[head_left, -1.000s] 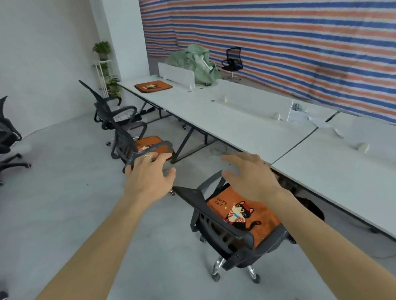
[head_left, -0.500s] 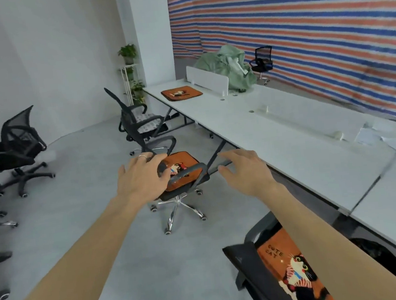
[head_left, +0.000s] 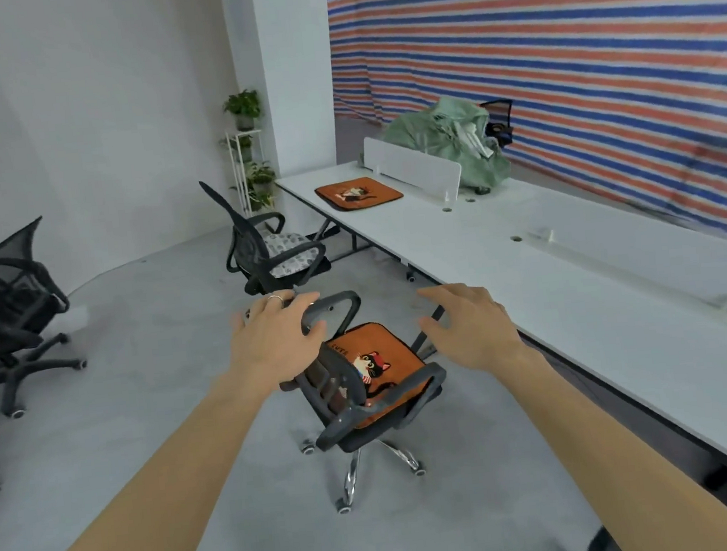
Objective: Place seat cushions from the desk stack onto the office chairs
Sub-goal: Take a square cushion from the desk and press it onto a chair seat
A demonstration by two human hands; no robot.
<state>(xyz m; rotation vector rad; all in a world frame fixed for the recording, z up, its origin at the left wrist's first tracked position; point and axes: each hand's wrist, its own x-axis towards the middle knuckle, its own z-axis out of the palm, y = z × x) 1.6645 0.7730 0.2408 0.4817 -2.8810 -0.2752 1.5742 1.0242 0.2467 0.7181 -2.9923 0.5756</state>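
An orange cat-print cushion lies on the far end of the long white desk. Just below my hands stands a black office chair with another orange cat cushion on its seat. My left hand hovers over that chair's back, fingers loosely spread, holding nothing. My right hand is open in the air between the chair and the desk edge. Farther back, a second black chair carries a white patterned cushion.
Two more black mesh chairs stand at the left on the grey floor. A white divider panel and a green cloth bundle sit on the desk's far end. A plant rack stands by the pillar. A striped tarp covers the right wall.
I have walked forward along the desk. The first cushioned chair has dropped out of view, the second one is now right under my hands, and the desk cushion is nearer.
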